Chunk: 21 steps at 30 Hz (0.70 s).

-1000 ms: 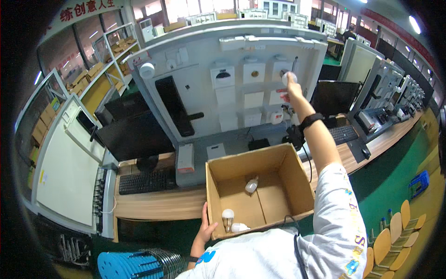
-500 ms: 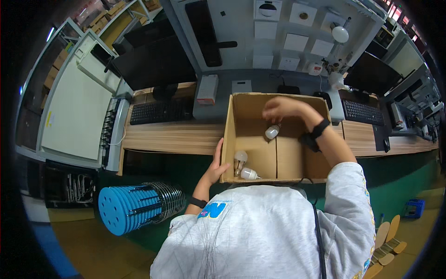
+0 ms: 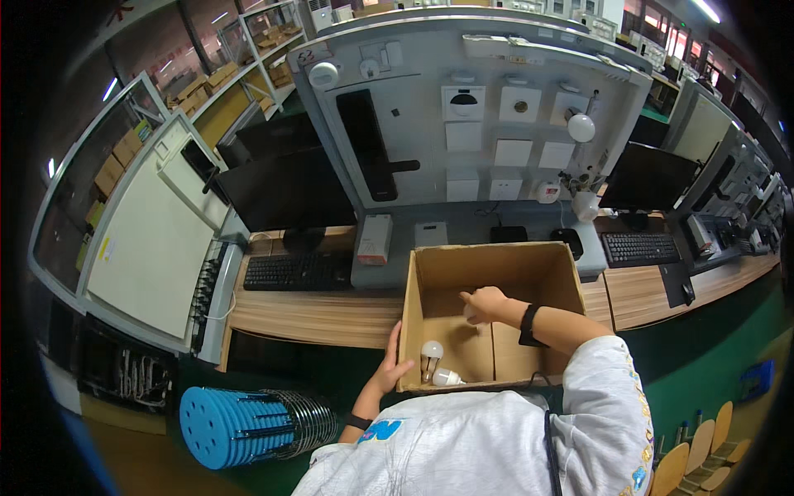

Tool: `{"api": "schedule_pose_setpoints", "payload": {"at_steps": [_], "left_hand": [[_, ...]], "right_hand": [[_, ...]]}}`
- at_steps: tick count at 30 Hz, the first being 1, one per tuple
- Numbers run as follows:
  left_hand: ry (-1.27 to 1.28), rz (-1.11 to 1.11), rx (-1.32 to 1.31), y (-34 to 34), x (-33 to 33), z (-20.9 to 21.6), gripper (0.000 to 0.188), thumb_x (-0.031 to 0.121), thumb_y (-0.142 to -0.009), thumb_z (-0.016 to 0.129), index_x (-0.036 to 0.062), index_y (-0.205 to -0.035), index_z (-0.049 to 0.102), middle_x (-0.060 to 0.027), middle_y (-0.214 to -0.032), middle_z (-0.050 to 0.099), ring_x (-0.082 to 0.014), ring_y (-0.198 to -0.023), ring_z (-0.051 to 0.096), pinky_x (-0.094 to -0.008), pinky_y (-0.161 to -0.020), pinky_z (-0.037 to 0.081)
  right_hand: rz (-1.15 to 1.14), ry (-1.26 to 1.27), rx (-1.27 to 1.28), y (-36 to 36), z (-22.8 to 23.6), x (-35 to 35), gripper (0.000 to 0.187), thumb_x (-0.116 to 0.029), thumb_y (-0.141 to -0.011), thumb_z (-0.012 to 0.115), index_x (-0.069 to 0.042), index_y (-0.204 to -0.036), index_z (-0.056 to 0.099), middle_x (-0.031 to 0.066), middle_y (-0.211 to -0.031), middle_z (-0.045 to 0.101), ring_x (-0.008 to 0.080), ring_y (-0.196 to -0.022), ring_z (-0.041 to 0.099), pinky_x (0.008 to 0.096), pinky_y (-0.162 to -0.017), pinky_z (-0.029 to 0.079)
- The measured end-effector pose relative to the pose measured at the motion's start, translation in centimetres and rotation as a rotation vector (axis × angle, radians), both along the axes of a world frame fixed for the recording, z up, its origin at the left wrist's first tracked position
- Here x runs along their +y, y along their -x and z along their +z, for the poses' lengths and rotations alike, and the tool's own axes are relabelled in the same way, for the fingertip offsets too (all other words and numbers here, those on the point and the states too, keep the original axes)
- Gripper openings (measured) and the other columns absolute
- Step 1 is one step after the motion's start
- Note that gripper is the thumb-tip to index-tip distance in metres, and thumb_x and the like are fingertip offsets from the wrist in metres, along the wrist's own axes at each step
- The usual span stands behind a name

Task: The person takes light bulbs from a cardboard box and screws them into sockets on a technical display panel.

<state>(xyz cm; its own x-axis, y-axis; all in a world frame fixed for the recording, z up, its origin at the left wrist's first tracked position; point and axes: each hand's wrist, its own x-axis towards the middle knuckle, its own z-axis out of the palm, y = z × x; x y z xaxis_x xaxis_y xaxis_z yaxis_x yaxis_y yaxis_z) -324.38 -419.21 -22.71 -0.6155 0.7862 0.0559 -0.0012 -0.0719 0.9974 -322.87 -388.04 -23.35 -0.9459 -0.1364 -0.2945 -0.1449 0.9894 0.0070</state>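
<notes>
An open cardboard box (image 3: 536,364) stands in front of my body, at the table's front edge. My left hand (image 3: 389,369) grips its left wall near the front corner, thumb over the rim and fingers along the outside. Inside, my right hand (image 3: 486,306) reaches over the middle with its fingers curled; whatever they hold is hidden. A round white light bulb (image 3: 431,350) lies in the near left corner of the box. Touching or very near it is a second white light bulb (image 3: 447,378), lying on its side by the front wall. The third bulb cannot be seen now.
Behind the box rises a grey display panel (image 3: 422,124) with switches and lamps. Keyboards (image 3: 298,272) and monitors (image 3: 285,188) flank it on the wooden table (image 3: 322,311). Stacked blue stools (image 3: 217,426) stand at the lower left, wooden chairs (image 3: 701,442) at the lower right.
The head view has tilted up, so everything sits lower. My right hand's fingers have curled in over the spot where the third bulb showed. My left hand keeps its grip on the box.
</notes>
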Motion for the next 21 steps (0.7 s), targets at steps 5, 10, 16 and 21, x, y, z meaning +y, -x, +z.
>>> {"api": "schedule_pose_setpoints", "payload": {"at_steps": [5, 10, 16, 21], "left_hand": [[0.023, 0.005, 0.001, 0.5, 0.1, 0.1, 0.086, 0.016, -0.078, 0.055, 0.0085, -0.146, 0.003, -0.0142, -0.148, 0.015, -0.0252, -0.137, 0.013, -0.0363, -0.11, 0.011], [-0.008, -0.003, -0.074, 0.6, 0.7, 0.5, 0.086, 0.015, -0.078, 0.055, 0.0081, -0.146, 0.002, -0.0136, -0.148, 0.014, -0.0246, -0.137, 0.013, -0.0358, -0.11, 0.011], [-0.002, -0.015, -0.03, 0.6, 0.8, 0.8, 0.085, 0.014, -0.078, 0.054, 0.0085, -0.146, 0.003, -0.0142, -0.148, 0.014, -0.0248, -0.137, 0.013, -0.0348, -0.11, 0.011], [-0.015, -0.002, -0.01, 0.3, 0.5, 0.2, 0.085, 0.013, -0.078, 0.054, 0.0081, -0.146, 0.003, -0.0148, -0.148, 0.015, -0.0252, -0.136, 0.015, -0.0357, -0.11, 0.013]], "right_hand": [[-0.162, 0.716, 0.465, 1.4, 14.7, 1.9, 0.043, -0.029, -0.071, 0.075, -0.002, -0.102, 0.062, 0.0167, -0.09, 0.067, 0.026, -0.08, 0.066, 0.0352, -0.069, 0.053], [-0.37, 0.633, 1.283, 4.9, 22.2, 9.6, 0.047, -0.008, -0.068, 0.073, -0.001, -0.108, 0.048, 0.0119, -0.101, 0.05, 0.0198, -0.074, 0.06, 0.0299, -0.062, 0.051], [-0.518, 0.238, 1.452, 7.3, 23.9, 14.0, 0.044, -0.019, -0.073, 0.071, -0.005, -0.107, 0.047, 0.0147, -0.104, 0.051, 0.0333, -0.079, 0.062, 0.0395, -0.067, 0.053], [-0.779, 0.075, 1.285, 9.0, 23.9, 13.9, 0.052, -0.053, -0.082, 0.056, -0.003, -0.097, 0.054, 0.0174, -0.081, 0.063, 0.0363, -0.077, 0.063, 0.0383, -0.065, 0.053]]}}
